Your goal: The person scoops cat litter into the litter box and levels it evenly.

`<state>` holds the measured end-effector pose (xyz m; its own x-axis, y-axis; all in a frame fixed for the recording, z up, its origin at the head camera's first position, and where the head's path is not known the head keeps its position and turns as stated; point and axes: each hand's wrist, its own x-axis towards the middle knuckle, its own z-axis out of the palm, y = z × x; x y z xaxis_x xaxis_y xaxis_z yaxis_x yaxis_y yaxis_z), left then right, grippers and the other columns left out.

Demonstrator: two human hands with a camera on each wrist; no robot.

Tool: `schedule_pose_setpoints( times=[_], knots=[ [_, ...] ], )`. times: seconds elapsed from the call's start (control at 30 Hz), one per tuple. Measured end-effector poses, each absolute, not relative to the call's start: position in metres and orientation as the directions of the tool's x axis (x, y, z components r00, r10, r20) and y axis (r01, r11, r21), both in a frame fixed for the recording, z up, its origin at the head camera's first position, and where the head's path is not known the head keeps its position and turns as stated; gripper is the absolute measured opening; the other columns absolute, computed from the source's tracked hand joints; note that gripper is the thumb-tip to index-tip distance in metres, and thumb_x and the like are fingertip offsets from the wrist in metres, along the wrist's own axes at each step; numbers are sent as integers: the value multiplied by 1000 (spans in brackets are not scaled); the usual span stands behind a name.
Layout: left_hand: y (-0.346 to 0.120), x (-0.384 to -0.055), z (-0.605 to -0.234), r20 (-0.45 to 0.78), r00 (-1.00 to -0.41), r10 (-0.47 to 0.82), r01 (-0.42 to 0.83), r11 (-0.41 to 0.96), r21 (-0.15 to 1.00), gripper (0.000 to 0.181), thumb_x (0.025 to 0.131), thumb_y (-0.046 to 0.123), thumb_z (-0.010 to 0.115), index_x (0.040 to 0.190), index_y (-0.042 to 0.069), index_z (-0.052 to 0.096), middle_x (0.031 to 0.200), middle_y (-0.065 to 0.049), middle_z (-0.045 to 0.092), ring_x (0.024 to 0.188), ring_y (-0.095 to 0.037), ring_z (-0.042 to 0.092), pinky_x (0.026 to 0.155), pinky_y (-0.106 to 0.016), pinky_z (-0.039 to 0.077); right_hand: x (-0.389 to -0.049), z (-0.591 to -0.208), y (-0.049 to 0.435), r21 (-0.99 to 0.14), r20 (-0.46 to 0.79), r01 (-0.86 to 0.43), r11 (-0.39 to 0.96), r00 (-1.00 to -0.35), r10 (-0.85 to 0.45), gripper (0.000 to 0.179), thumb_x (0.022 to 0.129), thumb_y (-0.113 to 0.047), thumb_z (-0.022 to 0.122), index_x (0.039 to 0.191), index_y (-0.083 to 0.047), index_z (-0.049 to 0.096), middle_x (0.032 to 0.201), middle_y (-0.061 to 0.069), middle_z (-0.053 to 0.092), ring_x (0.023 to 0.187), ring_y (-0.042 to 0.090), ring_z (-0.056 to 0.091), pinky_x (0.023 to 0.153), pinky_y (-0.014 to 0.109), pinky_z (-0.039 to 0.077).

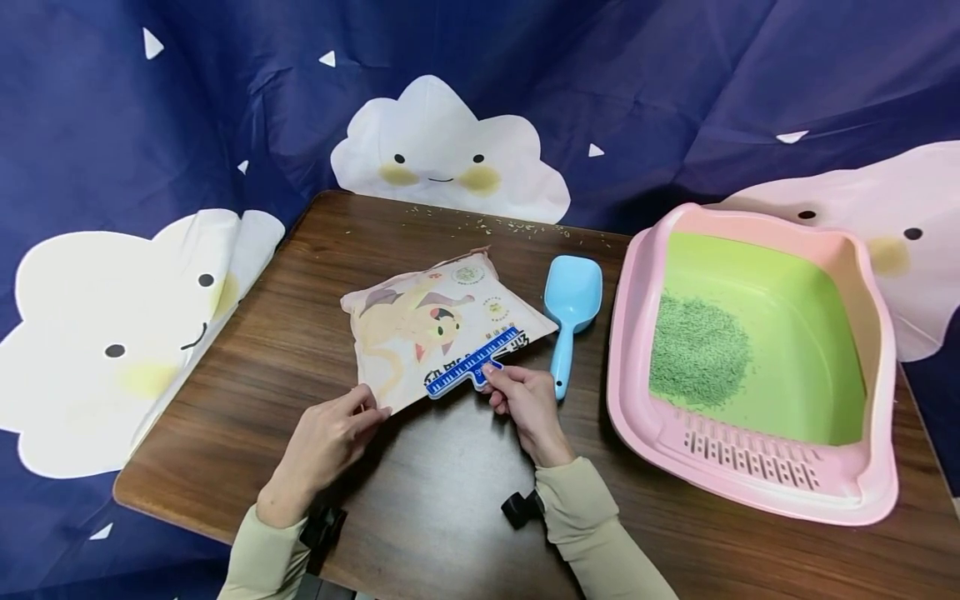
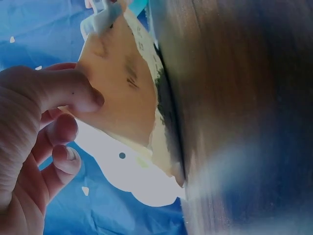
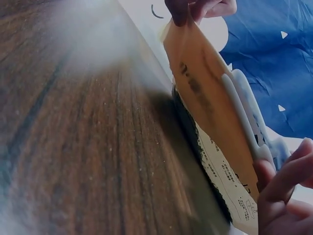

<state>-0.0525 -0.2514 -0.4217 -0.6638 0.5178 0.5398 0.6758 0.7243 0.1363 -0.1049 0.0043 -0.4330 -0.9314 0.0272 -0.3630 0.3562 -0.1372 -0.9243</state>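
Observation:
A pale cat litter bag (image 1: 401,329) printed with a cartoon cat lies on the table, its near edge lifted. At that edge's left corner, my left hand (image 1: 326,442) pinches the bag between thumb and forefinger. My right hand (image 1: 531,410) grips the handle of a blue and white T-shaped sealing clip (image 1: 457,374). The clip lies across the bag's near edge; in the right wrist view its two arms (image 3: 240,115) straddle the bag film (image 3: 205,93). Whether it is fully closed, I cannot tell.
Right of the bag lies a light blue scoop (image 1: 572,292), close to its corner. A pink and green litter box (image 1: 626,392) stands on the right, with green litter pellets (image 1: 697,352) inside. Crumbs (image 1: 517,227) are scattered along the back of the wooden table (image 1: 247,400).

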Motion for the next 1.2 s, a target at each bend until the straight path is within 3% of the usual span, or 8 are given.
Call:
schedule_pose_setpoints(
  times=[0.13, 0.4, 0.53, 0.67, 0.8, 0.87, 1.03, 1.2],
  knots=[
    [-250, -52, -420, 550, -657, 515, 677, 725, 130, 5, 78, 14, 63, 76, 16, 67, 75, 6, 48, 55, -6, 45, 47, -24, 41, -105, -434, 2, -925, -360, 345, -160, -930, 69, 26, 79, -17, 68, 85, 7, 66, 59, 2, 60, 45, 7, 50, 42, 19, 41],
    [-250, -53, -421, 552, -660, 510, 674, 726, 135, 7, 79, 14, 61, 79, 16, 68, 75, 6, 47, 55, -6, 45, 46, -24, 41, -116, -490, -2, -961, -265, 247, -128, -952, 153, 51, 65, -51, 72, 82, -4, 70, 66, 7, 64, 48, 11, 54, 42, 22, 44],
    [-251, -55, -422, 552, -665, 503, 668, 731, 139, 4, 76, 13, 65, 77, 16, 67, 75, 7, 47, 55, -6, 46, 46, -24, 41, -118, -488, -1, -953, -289, 272, -132, -948, 131, 49, 66, -48, 73, 83, -3, 69, 66, 5, 64, 49, 10, 56, 43, 22, 46],
    [-253, -56, -423, 518, -696, 497, 649, 745, 158, 13, 71, 8, 68, 81, 16, 69, 78, 7, 48, 56, -6, 47, 46, -25, 41, -117, -476, 0, -946, -284, 264, -186, -955, 87, 39, 73, -37, 72, 84, 0, 68, 63, 4, 62, 49, 9, 56, 44, 21, 46],
    [-257, -57, -422, 473, -739, 480, 614, 769, 178, 22, 68, 3, 68, 86, 16, 71, 81, 6, 49, 58, -7, 47, 46, -26, 41, -121, -483, -4, -944, -282, 262, -199, -956, 83, 41, 70, -39, 73, 82, 0, 68, 62, 4, 61, 50, 11, 57, 45, 23, 47],
    [-260, -58, -423, 460, -760, 458, 586, 789, 183, 23, 68, 3, 69, 86, 16, 70, 82, 5, 50, 58, -7, 46, 47, -26, 41, -127, -494, -8, -944, -307, 291, -159, -947, 91, 52, 63, -50, 74, 83, -2, 67, 63, 3, 62, 51, 12, 58, 46, 25, 48],
    [-263, -61, -423, 420, -806, 417, 530, 823, 202, 13, 71, 13, 72, 83, 16, 69, 81, 8, 51, 59, -4, 47, 50, -26, 43, -121, -474, -7, -934, -338, 335, -124, -941, -2, 49, 70, -45, 71, 87, 0, 65, 69, 7, 65, 54, 13, 61, 49, 26, 51],
    [-260, -62, -408, 498, -756, 424, 603, 747, 280, 5, 74, 20, 71, 77, 17, 69, 79, 10, 54, 60, -1, 49, 54, -21, 42, -111, -443, 0, -904, -407, 415, -99, -909, -93, 34, 79, -29, 68, 92, 2, 63, 75, 10, 66, 55, 12, 61, 50, 25, 51]
  ],
)
